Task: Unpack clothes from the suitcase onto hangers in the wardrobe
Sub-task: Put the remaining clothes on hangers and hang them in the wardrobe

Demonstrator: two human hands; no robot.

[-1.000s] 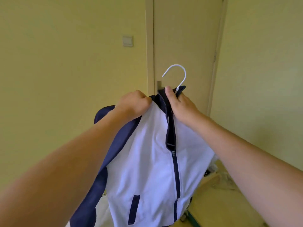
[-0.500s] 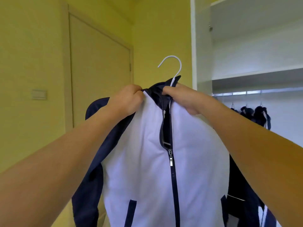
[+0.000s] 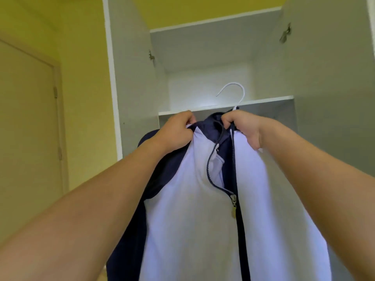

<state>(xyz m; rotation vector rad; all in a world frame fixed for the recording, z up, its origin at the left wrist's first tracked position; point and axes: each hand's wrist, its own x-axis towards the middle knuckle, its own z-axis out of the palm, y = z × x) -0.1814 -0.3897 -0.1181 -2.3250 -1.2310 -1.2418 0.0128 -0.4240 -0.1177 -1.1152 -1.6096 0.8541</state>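
Observation:
A white jacket (image 3: 192, 209) with navy sleeves, collar and zipper hangs on a white hanger whose hook (image 3: 235, 92) sticks up above the collar. My left hand (image 3: 176, 128) grips the jacket's left shoulder at the collar. My right hand (image 3: 241, 126) grips the right side of the collar just under the hook. I hold the jacket up in front of the open wardrobe (image 3: 324, 98), with the hook level with the upper shelf (image 3: 263, 101). The zipper is partly undone at the top. The hanging rail and the suitcase are out of sight.
Both wardrobe doors stand open, the left one (image 3: 132, 88) and the right one (image 3: 334, 78) on either side of the jacket. A closed room door (image 3: 26, 128) is set in the yellow wall at the left.
My view has swung right and upward, from the room door to face the open wardrobe. Both hands have kept their grip and carried the jacket in front of the wardrobe's upper shelf.

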